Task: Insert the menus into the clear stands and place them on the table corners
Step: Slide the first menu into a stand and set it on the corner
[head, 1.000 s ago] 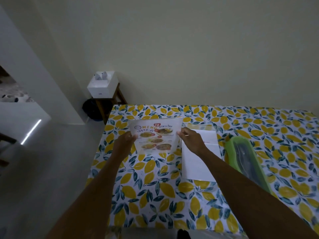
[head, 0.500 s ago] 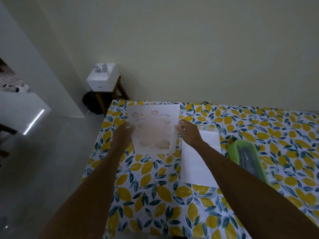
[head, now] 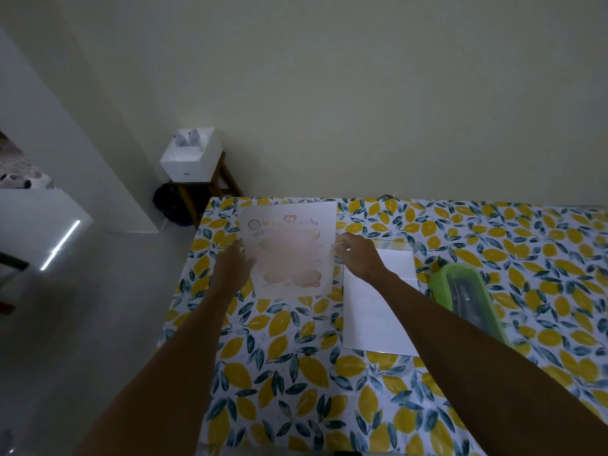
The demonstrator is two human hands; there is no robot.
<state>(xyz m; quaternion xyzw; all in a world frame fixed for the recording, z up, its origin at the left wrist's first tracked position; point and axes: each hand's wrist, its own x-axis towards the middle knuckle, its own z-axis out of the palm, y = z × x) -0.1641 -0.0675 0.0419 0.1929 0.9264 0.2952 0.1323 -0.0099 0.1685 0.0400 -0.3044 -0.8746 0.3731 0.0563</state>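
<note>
The menu [head: 289, 251] stands near the far left corner of the tabletop [head: 296, 357], apparently already in a clear stand, though the stand is too transparent for me to trace its edges. Its long axis runs top to bottom, and the printed face looks toward me, a little washed out by glare. My left hand [head: 232, 266] sits at its left edge and my right hand [head: 357, 256] at its right edge, so the sheet lies directly between them, just ahead of both. The right fingers pinch the edge lightly; the left hand looks loose against the side, and I cannot tell whether it truly grips.

To the right of my right hand lies a white sheet [head: 378, 304] flat on the cloth, with what seems to be a second clear stand [head: 394, 245] at its far end. A green tray [head: 470, 301] lies further right.

I judge this one is being settled at the corner. The white sheet is nearer my right hand, so that hand would reach it first.
</note>
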